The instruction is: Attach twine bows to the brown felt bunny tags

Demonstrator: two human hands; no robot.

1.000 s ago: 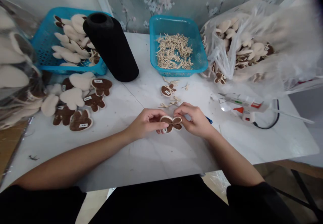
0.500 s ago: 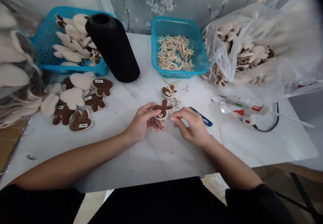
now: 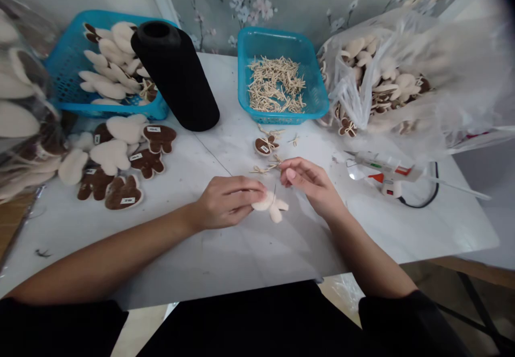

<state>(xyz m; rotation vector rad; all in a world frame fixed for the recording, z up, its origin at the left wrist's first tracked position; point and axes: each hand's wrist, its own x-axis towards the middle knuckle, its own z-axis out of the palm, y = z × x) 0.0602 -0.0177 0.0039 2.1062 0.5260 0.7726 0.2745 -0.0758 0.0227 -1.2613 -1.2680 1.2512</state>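
Observation:
My left hand [image 3: 231, 201] pinches a small plush bunny head [image 3: 263, 202], its cream side up and its ears pointing right. A thin needle [image 3: 275, 189] stands up from the plush, with its lower end hidden. My right hand [image 3: 308, 182] is just to the right, fingers loosely curled and thumb apart, with nothing visible between them. Its fingertips are close to small straw-coloured bows [image 3: 263, 169] on the table; whether they touch one I cannot tell. Behind these lies a brown bunny head [image 3: 264, 145] with a white label and a bow on it.
A black thread cone [image 3: 177, 78] stands beside a blue basket [image 3: 108, 111] of plush pieces. More labelled pieces [image 3: 123, 191] lie at left. A blue bin [image 3: 281, 116] holds bows. At right are a plastic bag [image 3: 362, 99] of bunnies and a glue gun [image 3: 374, 161].
The bunny head has been turned from its brown face to its cream side and lowered towards the table. My right hand has moved slightly up, its fingers loosened from a pinch.

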